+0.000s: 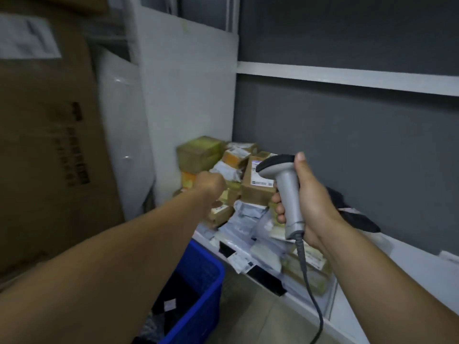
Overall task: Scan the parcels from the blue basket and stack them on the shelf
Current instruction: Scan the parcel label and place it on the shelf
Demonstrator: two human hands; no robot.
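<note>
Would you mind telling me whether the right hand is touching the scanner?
Touching. The head view shows the right hand wrapped around the grey scanner handle, fingers curled at its front and thumb raised beside its head.

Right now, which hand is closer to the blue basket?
Left. The left hand reaches over the parcel pile above the blue basket; the right hand, gripping the scanner, is farther right.

Left hand (211,188) out over the shelf (387,274), up against the pile of parcels (248,194). Right hand (308,197) to its right, around a scanner (285,192), cord (310,281) hanging below. Pile just beyond and beneath both hands, spilling toward the shelf's front edge. Basket (198,286) below the left forearm, on the floor before the shelf. Large carton (49,145) far left of the left hand. Upper shelf board (347,75) above the right hand.
</note>
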